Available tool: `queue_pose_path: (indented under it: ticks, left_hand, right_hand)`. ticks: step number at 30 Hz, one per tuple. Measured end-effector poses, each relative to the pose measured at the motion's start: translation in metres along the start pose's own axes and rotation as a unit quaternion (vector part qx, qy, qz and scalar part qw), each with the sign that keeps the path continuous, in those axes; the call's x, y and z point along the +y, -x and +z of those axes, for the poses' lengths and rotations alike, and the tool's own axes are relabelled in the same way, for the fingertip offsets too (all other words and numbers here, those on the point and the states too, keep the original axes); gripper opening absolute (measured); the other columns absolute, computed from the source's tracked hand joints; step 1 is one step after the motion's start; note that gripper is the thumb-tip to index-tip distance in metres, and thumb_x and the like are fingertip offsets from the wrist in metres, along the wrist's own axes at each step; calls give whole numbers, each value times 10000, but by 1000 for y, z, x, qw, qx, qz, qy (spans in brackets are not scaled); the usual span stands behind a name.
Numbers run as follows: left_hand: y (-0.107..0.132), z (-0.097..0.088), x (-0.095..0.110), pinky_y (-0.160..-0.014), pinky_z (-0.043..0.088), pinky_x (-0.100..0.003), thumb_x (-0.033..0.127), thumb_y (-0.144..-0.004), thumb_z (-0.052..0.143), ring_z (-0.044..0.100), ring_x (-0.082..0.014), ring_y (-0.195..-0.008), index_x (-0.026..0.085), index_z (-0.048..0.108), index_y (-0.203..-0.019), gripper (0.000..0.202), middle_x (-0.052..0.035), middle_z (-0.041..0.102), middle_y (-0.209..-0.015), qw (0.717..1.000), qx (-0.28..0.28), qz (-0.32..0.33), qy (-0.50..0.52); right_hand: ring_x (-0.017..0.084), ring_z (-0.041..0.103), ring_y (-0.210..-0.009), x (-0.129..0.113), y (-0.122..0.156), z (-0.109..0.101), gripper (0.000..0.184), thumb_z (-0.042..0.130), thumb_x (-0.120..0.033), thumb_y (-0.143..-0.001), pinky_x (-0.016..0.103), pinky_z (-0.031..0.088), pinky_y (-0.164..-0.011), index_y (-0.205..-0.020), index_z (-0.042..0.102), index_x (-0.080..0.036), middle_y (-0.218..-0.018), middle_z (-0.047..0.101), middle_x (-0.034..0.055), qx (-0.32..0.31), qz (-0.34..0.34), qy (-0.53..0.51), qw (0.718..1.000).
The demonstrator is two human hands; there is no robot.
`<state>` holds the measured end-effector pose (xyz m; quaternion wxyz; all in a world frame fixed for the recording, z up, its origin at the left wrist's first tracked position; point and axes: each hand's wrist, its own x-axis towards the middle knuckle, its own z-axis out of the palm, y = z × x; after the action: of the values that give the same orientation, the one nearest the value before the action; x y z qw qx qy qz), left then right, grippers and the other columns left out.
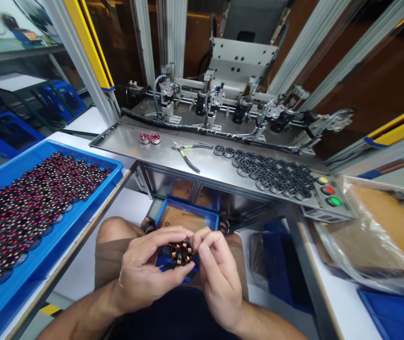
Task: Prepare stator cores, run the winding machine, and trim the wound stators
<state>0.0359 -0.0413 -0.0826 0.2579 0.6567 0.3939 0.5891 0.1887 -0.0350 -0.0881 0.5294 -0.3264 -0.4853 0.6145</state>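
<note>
Above my lap, my left hand (148,267) grips a motor stator (181,252) between thumb and fingers, its ring of copper coils facing up. A thin wire end sticks out on the stator's left side. At the right rim, the thumb and fingers of my right hand (218,274) are pinched together; whatever lies between them is too small to make out. Wire cutters (188,153) with black and yellow-green handles lie opened on the metal ledge (127,137) ahead. Two red-topped wound stators (150,138) sit left of them, and many black stator cores (273,171) to the right.
A blue tray (112,182) full of wound stators stands at left. Beyond the ledge is a machine with several clamping stations (242,111). Yellow, red and green buttons (328,190) are at the ledge's right end, beside a plastic-lined box (382,226). A blue bin (188,210) sits below.
</note>
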Motion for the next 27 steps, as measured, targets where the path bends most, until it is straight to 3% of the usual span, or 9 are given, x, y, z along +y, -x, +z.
queue_pose_path:
  ticks: [3, 5, 7, 10, 14, 16, 18, 22, 27]
  left_hand:
    - [-2, 0, 1, -926, 587, -342, 43, -651, 798, 724, -226, -951, 204, 658, -1141, 534, -86, 753, -1046, 1000, 0, 6, -11]
    - [-5, 0, 4, -907, 593, -318, 52, -653, 799, 729, -221, -937, 196, 657, -1141, 528, -89, 756, -1036, 999, -6, 26, -31]
    - [-7, 0, 7, -893, 595, -283, 61, -651, 805, 733, -210, -926, 186, 657, -1137, 523, -91, 759, -1023, 997, -12, 52, -52]
    - [-8, 1, 10, -905, 586, -266, 44, -648, 800, 735, -200, -923, 181, 658, -1130, 521, -87, 763, -1015, 995, -18, 66, -76]
    - [-3, 1, 6, -929, 580, -293, 27, -644, 797, 725, -203, -949, 202, 653, -1145, 549, -80, 754, -1050, 999, -16, 22, -31]
    - [-2, 1, 4, -918, 587, -309, 24, -649, 795, 721, -213, -956, 204, 667, -1124, 524, -82, 753, -1035, 1000, -4, -18, 16]
    - [-2, 0, 4, -889, 600, -317, 14, -652, 791, 716, -227, -971, 198, 682, -1097, 494, -89, 751, -1021, 996, 6, -60, 60]
    - [-3, -2, 6, -883, 597, -286, -17, -656, 780, 706, -213, -1000, 225, 683, -1100, 514, -67, 745, -1039, 986, -2, -112, 125]
    - [-2, -3, 5, -919, 572, -263, -27, -651, 784, 696, -193, -1017, 246, 673, -1129, 562, -46, 742, -1060, 985, -25, -113, 130]
  right_hand:
    - [156, 476, -866, 5, 2, -2, 143, 421, -283, -1005, 314, 416, -817, -880, 456, -222, -919, 476, 23, 6, -3, 8, 1000]
    - [178, 492, -937, 3, 1, -4, 91, 523, -310, -958, 338, 424, -850, -970, 464, -241, -1015, 481, 40, -2, -43, 39, 998]
    - [204, 491, -1005, -3, -1, -5, 218, 624, -320, -893, 357, 425, -877, -1041, 478, -253, -1104, 470, 59, -15, -94, 85, 992]
    - [182, 498, -967, -11, -5, -2, 55, 571, -274, -930, 323, 427, -847, -935, 535, -231, -1047, 491, 50, 7, -104, 127, 986]
    - [147, 505, -866, -8, -5, 2, 155, 475, -274, -987, 282, 431, -793, -850, 519, -217, -942, 508, 29, 55, -34, 65, 996]
    - [157, 518, -889, -4, -4, 1, 122, 541, -343, -955, 301, 441, -823, -909, 519, -232, -981, 510, 32, 33, -31, 10, 999]
    - [172, 528, -908, -1, -2, -1, 222, 649, -405, -880, 316, 450, -836, -980, 529, -248, -994, 511, 34, -1, -42, -17, 999]
    - [159, 536, -808, -4, -1, -6, 115, 641, -322, -896, 288, 445, -741, -877, 598, -216, -846, 546, 27, -39, -55, 36, 997]
    - [149, 548, -732, -10, 0, -8, 141, 609, -234, -915, 284, 434, -677, -780, 587, -201, -752, 559, 12, -1, -88, 98, 991]
